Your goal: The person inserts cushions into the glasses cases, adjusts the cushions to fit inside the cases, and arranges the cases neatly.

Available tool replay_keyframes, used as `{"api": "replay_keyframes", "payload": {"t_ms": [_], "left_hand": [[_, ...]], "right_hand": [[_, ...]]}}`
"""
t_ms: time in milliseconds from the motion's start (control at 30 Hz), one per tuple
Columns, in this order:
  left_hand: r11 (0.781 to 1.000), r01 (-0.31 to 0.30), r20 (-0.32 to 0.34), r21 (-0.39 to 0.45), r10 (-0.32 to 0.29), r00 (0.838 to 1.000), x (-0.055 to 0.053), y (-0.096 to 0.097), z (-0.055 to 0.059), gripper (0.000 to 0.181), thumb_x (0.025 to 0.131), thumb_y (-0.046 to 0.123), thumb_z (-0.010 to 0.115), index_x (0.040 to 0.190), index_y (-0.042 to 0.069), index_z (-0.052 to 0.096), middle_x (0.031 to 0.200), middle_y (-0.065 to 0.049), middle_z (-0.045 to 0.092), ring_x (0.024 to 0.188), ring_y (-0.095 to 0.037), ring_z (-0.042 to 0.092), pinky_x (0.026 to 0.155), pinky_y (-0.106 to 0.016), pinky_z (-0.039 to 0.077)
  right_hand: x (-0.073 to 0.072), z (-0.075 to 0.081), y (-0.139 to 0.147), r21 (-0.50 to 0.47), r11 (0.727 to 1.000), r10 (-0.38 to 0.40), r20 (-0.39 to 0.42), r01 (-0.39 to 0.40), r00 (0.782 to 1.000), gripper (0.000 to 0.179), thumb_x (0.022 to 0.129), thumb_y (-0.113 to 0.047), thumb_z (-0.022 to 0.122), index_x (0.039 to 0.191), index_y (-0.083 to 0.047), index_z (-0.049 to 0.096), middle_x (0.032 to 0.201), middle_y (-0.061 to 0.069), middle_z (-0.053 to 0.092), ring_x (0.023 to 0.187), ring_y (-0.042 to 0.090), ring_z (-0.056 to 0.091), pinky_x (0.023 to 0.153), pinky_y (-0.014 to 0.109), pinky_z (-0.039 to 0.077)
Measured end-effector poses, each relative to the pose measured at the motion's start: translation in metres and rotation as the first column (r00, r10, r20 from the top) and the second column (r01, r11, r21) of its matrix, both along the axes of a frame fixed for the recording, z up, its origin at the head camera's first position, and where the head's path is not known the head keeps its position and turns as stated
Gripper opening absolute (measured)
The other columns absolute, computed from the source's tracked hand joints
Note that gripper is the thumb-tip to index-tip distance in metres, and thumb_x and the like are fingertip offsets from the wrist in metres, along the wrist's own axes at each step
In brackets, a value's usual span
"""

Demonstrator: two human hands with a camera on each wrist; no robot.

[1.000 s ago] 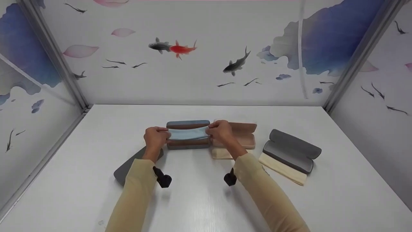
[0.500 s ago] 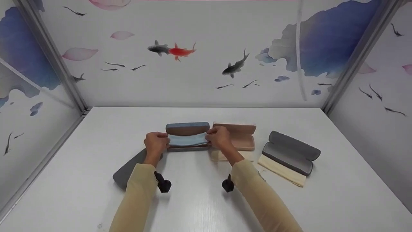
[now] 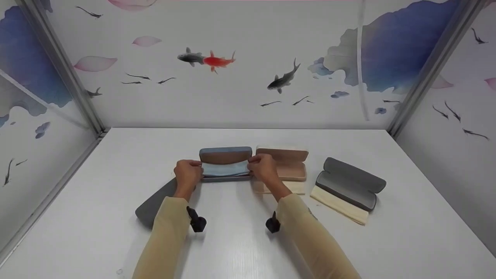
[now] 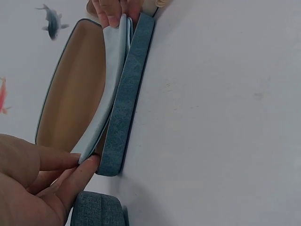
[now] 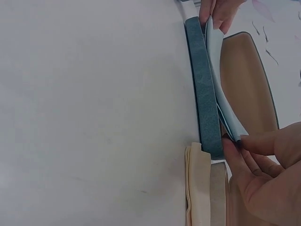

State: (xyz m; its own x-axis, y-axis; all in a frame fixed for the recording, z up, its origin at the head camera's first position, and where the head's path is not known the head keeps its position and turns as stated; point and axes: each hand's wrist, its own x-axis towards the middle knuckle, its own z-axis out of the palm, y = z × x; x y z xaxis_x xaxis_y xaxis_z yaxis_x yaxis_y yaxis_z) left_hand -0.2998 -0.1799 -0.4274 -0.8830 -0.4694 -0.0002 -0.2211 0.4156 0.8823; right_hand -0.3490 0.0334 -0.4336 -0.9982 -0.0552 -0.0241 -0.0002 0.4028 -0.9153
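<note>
A folded light-blue cloth (image 3: 224, 169) is stretched between both hands, over the lower half of an open blue glasses case (image 3: 226, 149) with a brown lining. My left hand (image 3: 187, 176) pinches the cloth's left end between thumb and fingers. The right hand (image 3: 265, 168) pinches the other end in the same way. In the left wrist view the cloth (image 4: 109, 89) sags in the middle, down behind the case's front wall (image 4: 124, 103). Seen from the right wrist, fingertips (image 5: 235, 150) touch or nearly touch the case's end.
An open pink-brown glasses case (image 3: 291, 170) stands right of the blue one, a cream cloth (image 3: 298, 187) before it. Farther right lies an open grey case (image 3: 350, 184) with another cream cloth (image 3: 339, 205). A closed dark grey case (image 3: 155, 203) lies partly under the left forearm.
Both hands have lowered the light-blue cloth toward the near side, from across the middle of the blue case down into its lower half. In the last half second the movement is slight.
</note>
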Motion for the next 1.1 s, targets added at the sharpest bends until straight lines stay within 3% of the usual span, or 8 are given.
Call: {"api": "replay_keyframes", "payload": {"t_ms": [433,633,733,900,1100], "left_hand": [[0.998,0.035,-0.006,-0.046,-0.035,0.999,0.000,0.000,0.002,0.026,0.089,-0.003,0.057,0.110,-0.008,0.072,0.108,-0.027,0.072,0.086,-0.030,0.070,0.070,-0.030,0.055],[0.996,0.045,0.002,-0.074,-0.045,0.999,0.002,-0.005,0.007,0.029,0.088,-0.004,0.056,0.112,-0.010,0.071,0.114,-0.029,0.070,0.096,-0.034,0.068,0.081,-0.038,0.056],[0.994,0.059,0.005,-0.088,-0.059,0.998,0.004,-0.009,0.010,0.031,0.087,-0.004,0.055,0.113,-0.010,0.070,0.112,-0.029,0.071,0.091,-0.032,0.068,0.075,-0.033,0.056],[0.990,0.073,0.003,-0.122,-0.073,0.997,0.008,-0.013,0.022,0.030,0.092,0.002,0.054,0.112,-0.011,0.070,0.097,-0.026,0.075,0.074,-0.022,0.069,0.062,-0.022,0.050],[0.982,0.071,0.106,-0.176,-0.053,0.993,0.007,-0.012,0.044,0.045,0.102,0.034,0.053,0.113,-0.006,0.070,0.103,-0.021,0.072,0.075,-0.020,0.061,0.069,-0.032,0.049]], "right_hand": [[0.001,0.002,0.000,0.033,0.999,0.007,-0.029,-0.006,1.000,0.017,0.087,0.002,0.069,0.103,0.004,0.073,0.098,0.018,0.074,0.073,0.014,0.068,0.065,0.025,0.057],[0.003,0.004,0.000,0.060,0.998,0.016,-0.064,-0.012,0.998,0.017,0.087,0.001,0.068,0.103,0.003,0.073,0.097,0.016,0.074,0.076,0.015,0.067,0.066,0.025,0.056],[0.005,0.005,0.001,0.094,0.996,0.020,-0.072,-0.013,0.997,0.017,0.090,-0.002,0.067,0.105,0.002,0.073,0.101,0.016,0.074,0.081,0.017,0.067,0.070,0.028,0.056],[0.007,0.012,0.005,0.148,0.989,-0.007,-0.073,0.018,0.997,0.020,0.095,-0.009,0.061,0.107,0.002,0.074,0.105,0.015,0.074,0.088,0.019,0.066,0.075,0.029,0.054],[0.005,0.024,0.012,0.121,0.992,-0.018,-0.042,0.023,0.999,0.038,0.103,-0.029,0.054,0.098,0.002,0.074,0.081,0.006,0.070,0.071,0.011,0.059,0.062,0.022,0.046]]}}
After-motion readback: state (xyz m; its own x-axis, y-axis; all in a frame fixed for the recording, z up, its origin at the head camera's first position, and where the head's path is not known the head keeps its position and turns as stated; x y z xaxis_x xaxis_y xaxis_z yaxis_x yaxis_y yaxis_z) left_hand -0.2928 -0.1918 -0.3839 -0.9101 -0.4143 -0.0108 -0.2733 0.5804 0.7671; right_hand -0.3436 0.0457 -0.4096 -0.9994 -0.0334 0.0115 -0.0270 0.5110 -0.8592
